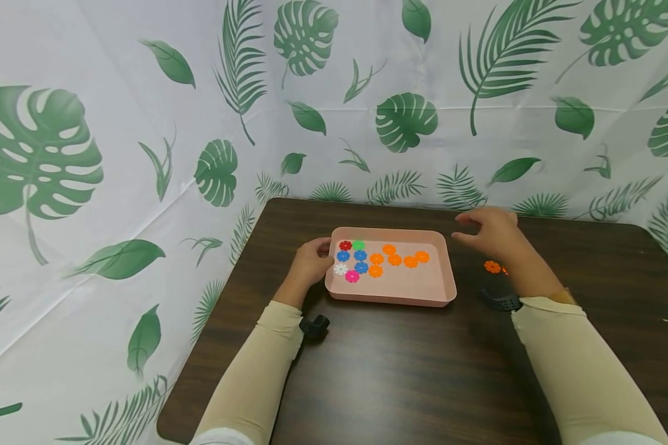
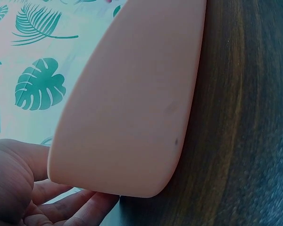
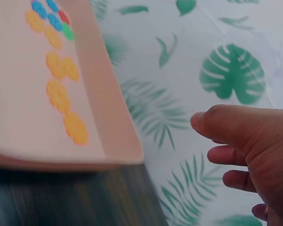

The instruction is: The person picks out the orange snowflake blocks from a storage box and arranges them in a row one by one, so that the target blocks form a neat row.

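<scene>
A shallow pink tray (image 1: 412,287) lies on the dark table. My left hand (image 1: 310,262) grips its left end; in the left wrist view the thumb is at the rim and the fingers (image 2: 92,207) lie along the end wall. Inside, notched plastic discs cluster at the left: red (image 1: 346,246), green (image 1: 359,245), white (image 1: 341,269), pink (image 1: 352,276) and several blue ones (image 1: 361,267). Several orange discs (image 1: 411,262) extend rightward from them. My right hand (image 1: 492,232) hovers beyond the tray's right end, fingers loosely bent, with nothing held.
On the table right of the tray lie loose orange discs (image 1: 492,267), partly hidden by the right wrist. A leaf-print cloth (image 1: 362,130) hangs behind and left of the wood-grain table (image 1: 401,371). Dark straps circle both wrists.
</scene>
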Demonstrator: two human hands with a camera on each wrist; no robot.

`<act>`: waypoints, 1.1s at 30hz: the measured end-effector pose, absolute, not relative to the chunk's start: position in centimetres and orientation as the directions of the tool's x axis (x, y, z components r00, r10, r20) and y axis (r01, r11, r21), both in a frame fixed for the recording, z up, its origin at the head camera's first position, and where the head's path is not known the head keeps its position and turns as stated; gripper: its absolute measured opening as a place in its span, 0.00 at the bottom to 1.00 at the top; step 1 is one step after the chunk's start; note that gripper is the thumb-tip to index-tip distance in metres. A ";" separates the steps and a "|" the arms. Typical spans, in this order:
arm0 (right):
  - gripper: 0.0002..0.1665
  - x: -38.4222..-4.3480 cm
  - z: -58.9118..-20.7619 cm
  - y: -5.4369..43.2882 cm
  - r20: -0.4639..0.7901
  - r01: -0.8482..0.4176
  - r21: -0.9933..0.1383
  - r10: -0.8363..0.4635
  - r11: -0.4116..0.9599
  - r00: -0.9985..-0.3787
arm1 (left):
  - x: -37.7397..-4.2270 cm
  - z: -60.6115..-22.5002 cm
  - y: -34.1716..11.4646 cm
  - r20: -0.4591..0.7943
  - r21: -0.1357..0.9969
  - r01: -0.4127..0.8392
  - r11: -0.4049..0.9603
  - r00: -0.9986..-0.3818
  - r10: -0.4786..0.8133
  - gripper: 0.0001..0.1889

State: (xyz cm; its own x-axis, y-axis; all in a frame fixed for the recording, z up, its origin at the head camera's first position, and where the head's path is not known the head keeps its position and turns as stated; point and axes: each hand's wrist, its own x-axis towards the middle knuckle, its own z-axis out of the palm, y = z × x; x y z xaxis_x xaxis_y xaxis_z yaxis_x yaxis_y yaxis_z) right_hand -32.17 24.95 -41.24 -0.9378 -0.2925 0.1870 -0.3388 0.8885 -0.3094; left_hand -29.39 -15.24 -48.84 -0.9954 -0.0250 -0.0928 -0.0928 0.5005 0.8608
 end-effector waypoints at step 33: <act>0.22 -32.9 -46.6 11.4 0.045 -0.465 -0.434 -0.497 0.771 -0.866 | -30.8 -48.6 -15.5 -0.133 0.863 -0.129 0.488 -0.991 -0.027 0.29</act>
